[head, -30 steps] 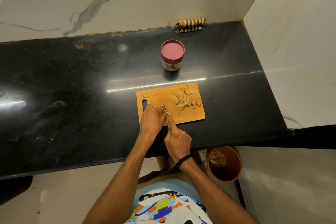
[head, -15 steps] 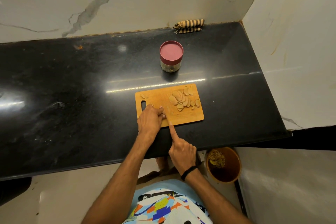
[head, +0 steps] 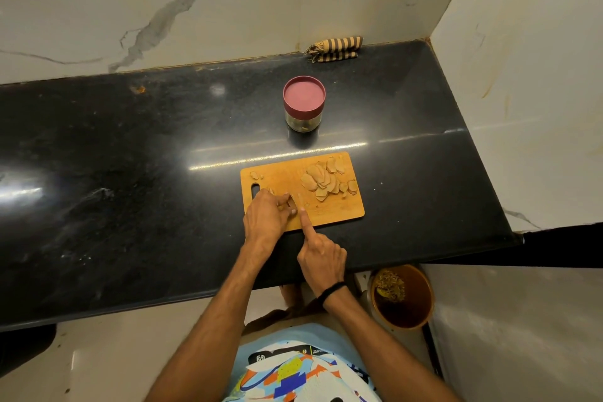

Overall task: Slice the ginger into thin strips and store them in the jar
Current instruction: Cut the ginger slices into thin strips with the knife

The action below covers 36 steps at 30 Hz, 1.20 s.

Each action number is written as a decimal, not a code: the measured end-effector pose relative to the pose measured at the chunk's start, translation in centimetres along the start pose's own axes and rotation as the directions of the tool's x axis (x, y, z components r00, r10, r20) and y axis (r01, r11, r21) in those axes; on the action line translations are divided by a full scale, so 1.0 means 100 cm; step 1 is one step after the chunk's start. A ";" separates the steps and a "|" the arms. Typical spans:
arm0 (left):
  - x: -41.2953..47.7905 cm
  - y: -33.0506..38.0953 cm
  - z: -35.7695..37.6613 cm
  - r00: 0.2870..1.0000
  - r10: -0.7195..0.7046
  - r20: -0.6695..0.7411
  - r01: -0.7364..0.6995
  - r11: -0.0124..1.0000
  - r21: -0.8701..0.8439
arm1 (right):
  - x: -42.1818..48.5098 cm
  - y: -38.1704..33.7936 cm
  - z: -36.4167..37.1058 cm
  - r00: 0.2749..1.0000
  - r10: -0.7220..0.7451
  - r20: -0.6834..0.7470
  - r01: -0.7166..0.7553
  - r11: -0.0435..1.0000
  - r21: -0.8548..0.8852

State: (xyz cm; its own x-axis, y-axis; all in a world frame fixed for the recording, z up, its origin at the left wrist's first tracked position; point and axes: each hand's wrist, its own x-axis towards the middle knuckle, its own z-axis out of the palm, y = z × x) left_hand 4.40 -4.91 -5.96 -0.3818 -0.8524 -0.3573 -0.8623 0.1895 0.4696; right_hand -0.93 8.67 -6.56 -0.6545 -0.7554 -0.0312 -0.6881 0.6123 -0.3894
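A wooden cutting board (head: 329,217) lies on the black counter (head: 130,173). A pile of thin ginger slices (head: 321,178) sits on its far right part. My left hand (head: 266,217) is at the board's near left, fingers curled down onto a small ginger piece (head: 290,203). My right hand (head: 321,254) grips a knife, index finger stretched along its spine; only a sliver of blade (head: 297,198) shows beside the ginger piece. The glass jar (head: 304,101), shut with a dark red lid, stands behind the board.
A striped folded cloth (head: 334,48) lies at the back wall. A white wall bounds the counter on the right. A brown bucket (head: 421,310) with scraps stands on the floor below the counter's front edge. Small ginger bits (head: 256,175) lie by the board's handle hole.
My right hand has drawn back toward the counter's front edge with the knife. My left hand stays on the ginger piece, and the slice pile is unchanged.
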 end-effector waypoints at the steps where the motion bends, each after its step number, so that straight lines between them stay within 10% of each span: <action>1: 0.000 0.000 0.000 1.000 0.007 -0.002 -0.007 1.000 -0.001 | 0.002 -0.001 0.001 1.000 0.001 -0.001 -0.001 1.000 0.009; 36: -0.004 -0.006 0.001 0.999 0.046 -0.029 -0.047 0.999 -0.025 | -0.030 0.014 -0.009 0.997 0.021 0.071 -0.029 0.992 0.123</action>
State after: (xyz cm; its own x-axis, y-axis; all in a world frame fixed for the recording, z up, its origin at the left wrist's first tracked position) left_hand 5.05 -4.61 -6.17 -0.4118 -0.8562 -0.3119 -0.8347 0.2170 0.5062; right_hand -0.19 12.00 -6.18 -0.6448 -0.7573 -0.1042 -0.6248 0.6006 -0.4989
